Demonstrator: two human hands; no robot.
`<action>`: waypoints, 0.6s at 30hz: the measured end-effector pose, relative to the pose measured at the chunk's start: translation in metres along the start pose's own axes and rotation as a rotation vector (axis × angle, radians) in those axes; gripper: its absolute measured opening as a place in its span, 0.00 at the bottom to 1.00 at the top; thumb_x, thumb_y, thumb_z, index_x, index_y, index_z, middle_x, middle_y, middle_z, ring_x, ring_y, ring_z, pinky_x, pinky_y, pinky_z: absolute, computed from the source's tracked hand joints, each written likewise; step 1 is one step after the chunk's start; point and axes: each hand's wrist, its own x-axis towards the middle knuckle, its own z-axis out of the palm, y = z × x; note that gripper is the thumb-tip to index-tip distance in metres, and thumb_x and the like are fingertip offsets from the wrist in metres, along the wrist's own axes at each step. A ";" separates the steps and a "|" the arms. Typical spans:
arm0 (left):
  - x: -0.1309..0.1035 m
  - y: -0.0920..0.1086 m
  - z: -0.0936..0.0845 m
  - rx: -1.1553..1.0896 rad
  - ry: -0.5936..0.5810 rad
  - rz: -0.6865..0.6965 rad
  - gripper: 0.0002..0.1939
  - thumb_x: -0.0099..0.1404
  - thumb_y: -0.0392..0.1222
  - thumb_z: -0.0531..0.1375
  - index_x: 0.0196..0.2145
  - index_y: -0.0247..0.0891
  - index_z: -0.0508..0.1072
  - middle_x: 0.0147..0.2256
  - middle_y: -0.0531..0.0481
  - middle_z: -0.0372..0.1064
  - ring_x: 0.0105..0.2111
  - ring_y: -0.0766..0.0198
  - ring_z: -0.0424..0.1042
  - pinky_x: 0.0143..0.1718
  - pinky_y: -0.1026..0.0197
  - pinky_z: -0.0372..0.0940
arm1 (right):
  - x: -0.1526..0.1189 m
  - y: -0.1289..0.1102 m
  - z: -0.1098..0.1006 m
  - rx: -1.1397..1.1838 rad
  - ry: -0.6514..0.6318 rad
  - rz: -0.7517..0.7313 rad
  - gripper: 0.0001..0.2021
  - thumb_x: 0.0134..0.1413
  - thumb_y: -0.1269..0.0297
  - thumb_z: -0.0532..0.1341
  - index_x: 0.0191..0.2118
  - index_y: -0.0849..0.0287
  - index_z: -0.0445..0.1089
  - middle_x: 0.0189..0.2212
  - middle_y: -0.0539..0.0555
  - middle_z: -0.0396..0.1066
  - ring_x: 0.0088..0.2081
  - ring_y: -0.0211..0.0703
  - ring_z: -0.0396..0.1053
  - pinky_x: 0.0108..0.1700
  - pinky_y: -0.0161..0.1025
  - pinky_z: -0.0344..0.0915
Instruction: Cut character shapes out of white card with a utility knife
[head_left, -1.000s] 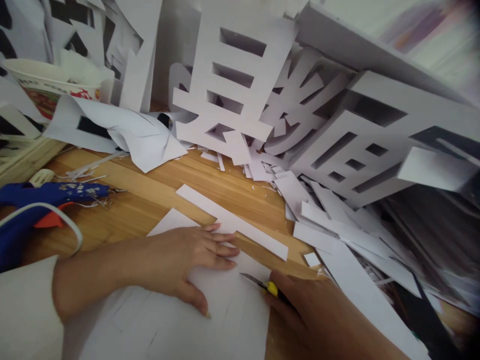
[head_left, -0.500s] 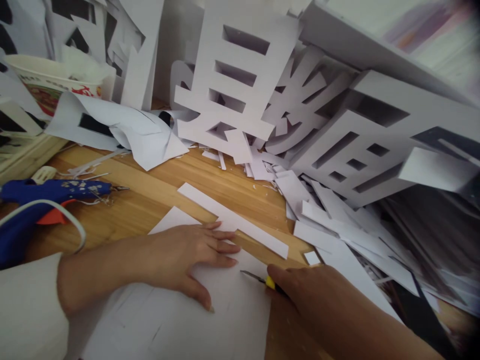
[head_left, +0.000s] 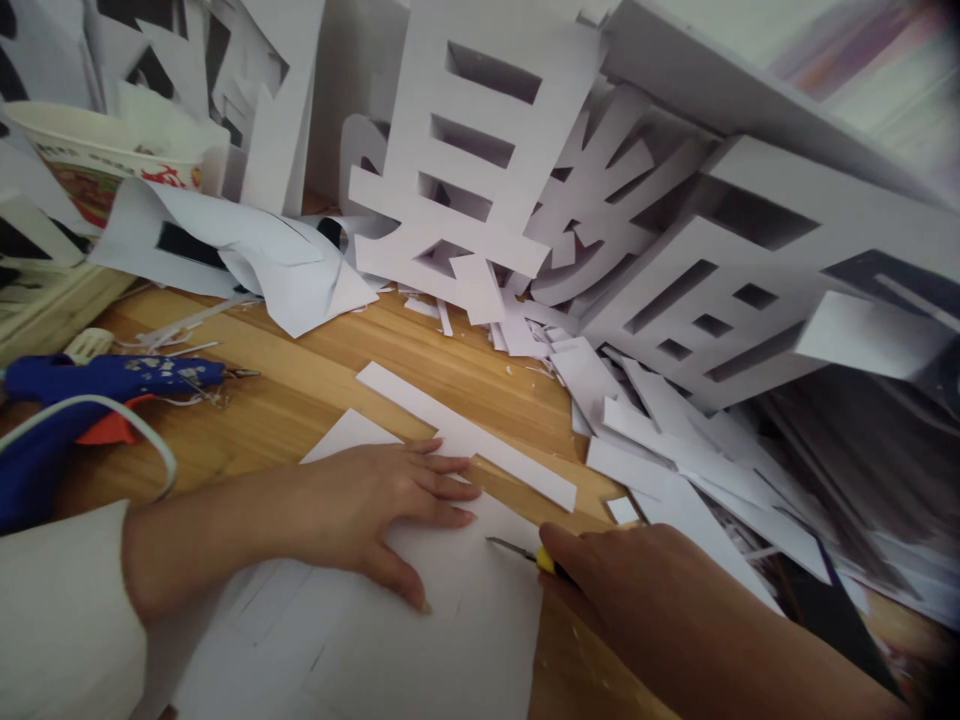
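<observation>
A white sheet [head_left: 420, 650] with a few thin dark lines lies on the wooden table [head_left: 300, 385] in front of me. My left hand [head_left: 390, 500] rests flat on it, palm down, fingers spread. In my right hand [head_left: 607, 575] is a yellow and black utility knife [head_left: 545, 561], its thin blade over the sheet's upper right part and pointing left. Whether the blade tip touches the sheet is unclear. Beyond my left fingertips lies a long white strip [head_left: 465, 435], and a small white square [head_left: 622, 511] sits just past my right hand.
A blue glue gun [head_left: 112, 378] with a white cord lies at left, near a paper bowl [head_left: 90, 160]. Large white cut-out characters [head_left: 480, 110] stand at the back. White offcuts [head_left: 645, 440] pile up at right, and a crumpled white sheet [head_left: 255, 250] lies back left.
The knife and my right hand have shifted very slightly to the right. My left hand stays pressed on the sheet in nearly the same place.
</observation>
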 end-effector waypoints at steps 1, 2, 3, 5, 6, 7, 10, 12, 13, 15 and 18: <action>0.000 0.000 0.000 -0.003 0.003 0.001 0.32 0.52 0.52 0.64 0.52 0.34 0.67 0.55 0.41 0.59 0.58 0.50 0.53 0.60 0.47 0.37 | -0.001 0.000 0.000 -0.002 -0.001 0.001 0.13 0.58 0.60 0.55 0.48 0.58 0.64 0.46 0.56 0.65 0.40 0.42 0.67 0.40 0.45 0.66; 0.000 0.000 0.001 -0.003 0.005 0.001 0.32 0.52 0.53 0.64 0.52 0.34 0.67 0.55 0.41 0.59 0.58 0.50 0.53 0.60 0.47 0.37 | -0.001 0.001 0.000 -0.004 -0.002 0.002 0.14 0.58 0.60 0.55 0.48 0.58 0.64 0.46 0.56 0.65 0.40 0.42 0.67 0.40 0.45 0.66; 0.000 0.000 0.001 -0.001 0.003 -0.001 0.32 0.52 0.52 0.64 0.52 0.34 0.67 0.55 0.41 0.59 0.58 0.50 0.53 0.60 0.47 0.37 | -0.002 0.001 0.000 -0.005 -0.003 0.002 0.14 0.58 0.60 0.55 0.48 0.58 0.64 0.46 0.56 0.65 0.40 0.42 0.66 0.40 0.45 0.66; 0.000 -0.001 0.001 0.007 -0.005 -0.003 0.32 0.52 0.52 0.64 0.52 0.34 0.67 0.55 0.41 0.59 0.58 0.50 0.52 0.60 0.47 0.37 | -0.002 0.001 0.001 -0.005 -0.004 0.002 0.13 0.58 0.60 0.55 0.48 0.58 0.64 0.46 0.56 0.65 0.40 0.42 0.66 0.40 0.45 0.66; 0.000 -0.001 0.001 0.007 -0.007 -0.004 0.32 0.52 0.52 0.64 0.52 0.34 0.67 0.55 0.41 0.59 0.58 0.50 0.52 0.60 0.47 0.37 | -0.003 0.002 0.001 -0.004 -0.004 0.002 0.13 0.58 0.60 0.55 0.47 0.58 0.64 0.46 0.56 0.65 0.40 0.42 0.66 0.40 0.45 0.66; 0.000 -0.002 0.002 0.005 -0.005 -0.003 0.32 0.52 0.52 0.64 0.52 0.35 0.67 0.56 0.42 0.59 0.59 0.51 0.52 0.60 0.47 0.37 | -0.003 0.002 0.002 -0.002 -0.004 0.002 0.13 0.58 0.60 0.55 0.47 0.58 0.64 0.46 0.56 0.65 0.40 0.42 0.66 0.40 0.44 0.66; 0.000 -0.004 0.003 -0.010 0.011 0.004 0.33 0.52 0.54 0.64 0.52 0.36 0.67 0.56 0.42 0.59 0.59 0.51 0.52 0.61 0.48 0.36 | -0.005 0.003 0.003 0.005 -0.003 0.005 0.13 0.58 0.60 0.55 0.47 0.58 0.64 0.45 0.56 0.65 0.40 0.42 0.67 0.40 0.44 0.66; 0.000 -0.004 0.004 -0.016 0.015 0.008 0.32 0.52 0.54 0.64 0.52 0.36 0.67 0.56 0.42 0.59 0.59 0.51 0.51 0.61 0.48 0.36 | -0.006 0.003 0.005 0.007 -0.005 0.007 0.13 0.58 0.60 0.55 0.47 0.58 0.64 0.45 0.56 0.65 0.39 0.41 0.67 0.39 0.44 0.66; 0.000 -0.005 0.004 -0.019 0.017 0.012 0.32 0.52 0.54 0.64 0.52 0.36 0.67 0.56 0.42 0.59 0.59 0.51 0.52 0.60 0.48 0.36 | -0.006 0.003 0.005 0.008 -0.007 0.009 0.13 0.58 0.60 0.55 0.47 0.58 0.64 0.45 0.55 0.65 0.39 0.41 0.67 0.39 0.44 0.66; 0.000 -0.005 0.004 -0.030 0.030 0.020 0.32 0.52 0.53 0.64 0.51 0.37 0.67 0.55 0.42 0.60 0.58 0.51 0.53 0.60 0.48 0.36 | -0.007 0.003 0.006 0.010 -0.010 0.011 0.13 0.58 0.60 0.55 0.47 0.58 0.64 0.45 0.55 0.65 0.39 0.41 0.67 0.39 0.44 0.66; 0.000 -0.006 0.005 -0.058 0.059 0.031 0.31 0.51 0.52 0.65 0.51 0.37 0.67 0.54 0.42 0.61 0.58 0.52 0.54 0.60 0.48 0.37 | -0.008 0.004 0.007 0.012 -0.013 0.015 0.13 0.58 0.60 0.55 0.47 0.57 0.64 0.46 0.56 0.64 0.41 0.42 0.66 0.40 0.44 0.66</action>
